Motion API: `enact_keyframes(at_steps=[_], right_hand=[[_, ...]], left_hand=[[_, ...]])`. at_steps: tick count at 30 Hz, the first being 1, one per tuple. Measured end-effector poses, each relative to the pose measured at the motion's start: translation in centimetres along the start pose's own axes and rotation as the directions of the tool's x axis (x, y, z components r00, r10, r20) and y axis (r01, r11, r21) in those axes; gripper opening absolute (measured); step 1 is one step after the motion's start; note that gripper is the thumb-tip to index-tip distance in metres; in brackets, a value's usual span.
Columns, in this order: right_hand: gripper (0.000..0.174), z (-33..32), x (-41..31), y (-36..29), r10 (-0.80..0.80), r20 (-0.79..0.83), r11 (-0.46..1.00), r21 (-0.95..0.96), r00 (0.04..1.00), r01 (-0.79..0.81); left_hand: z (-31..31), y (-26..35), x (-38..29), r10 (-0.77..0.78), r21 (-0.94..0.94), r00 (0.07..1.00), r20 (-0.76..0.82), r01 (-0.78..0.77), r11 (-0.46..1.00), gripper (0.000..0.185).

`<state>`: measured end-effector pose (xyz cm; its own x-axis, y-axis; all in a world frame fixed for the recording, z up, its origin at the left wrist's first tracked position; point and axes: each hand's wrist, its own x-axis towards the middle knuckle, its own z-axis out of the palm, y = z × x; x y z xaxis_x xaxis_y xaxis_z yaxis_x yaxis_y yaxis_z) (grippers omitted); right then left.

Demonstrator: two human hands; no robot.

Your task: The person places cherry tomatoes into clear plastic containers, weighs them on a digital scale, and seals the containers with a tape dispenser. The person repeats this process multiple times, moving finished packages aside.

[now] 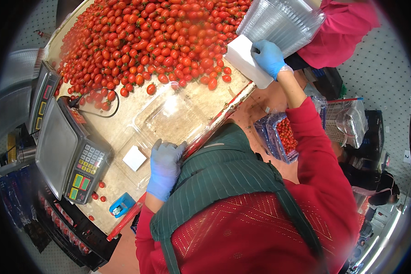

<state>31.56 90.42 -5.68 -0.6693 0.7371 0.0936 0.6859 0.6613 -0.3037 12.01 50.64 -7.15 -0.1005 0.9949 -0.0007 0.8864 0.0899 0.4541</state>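
My left hand (165,169), in a blue glove, has its fingers over the near edge of a clear plastic clamshell container (142,113). The container lies spread open on the table, with a square white pad (134,158) in its lower left half. At the upper right my right hand (269,59), also gloved in blue, is on a stack of white pads (242,51) at the table's edge. Its thumb and fingers are bent together at the top of the stack; whether a pad is pinched between them is hidden. A large heap of cherry tomatoes (150,44) covers the far part of the table (123,118).
Nested clear containers (277,24) stand beside the pads, near another person's pink sleeve (342,34). A weighing scale (77,150) with its cable is at left. Near a blue stapler-like device (122,204) lie loose tomatoes. Baskets (283,135) stand on the floor at right.
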Motion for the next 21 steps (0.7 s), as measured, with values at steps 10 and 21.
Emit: enact_keyframes(at_steps=[10,21], right_hand=[[0.017,-1.4,-0.9,-2.5,0.141,-0.145,0.958,0.27,0.979,-0.098],[0.009,9.8,-8.3,-21.5,-0.219,0.08,0.744,0.658,0.972,0.113]], left_hand=[[0.0,0.0,0.0,0.019,-0.017,0.998,-0.064,-0.02,1.0,0.039],[-4.0,-2.3,-1.5,-0.128,-0.101,0.943,-0.307,0.101,0.99,0.031]])
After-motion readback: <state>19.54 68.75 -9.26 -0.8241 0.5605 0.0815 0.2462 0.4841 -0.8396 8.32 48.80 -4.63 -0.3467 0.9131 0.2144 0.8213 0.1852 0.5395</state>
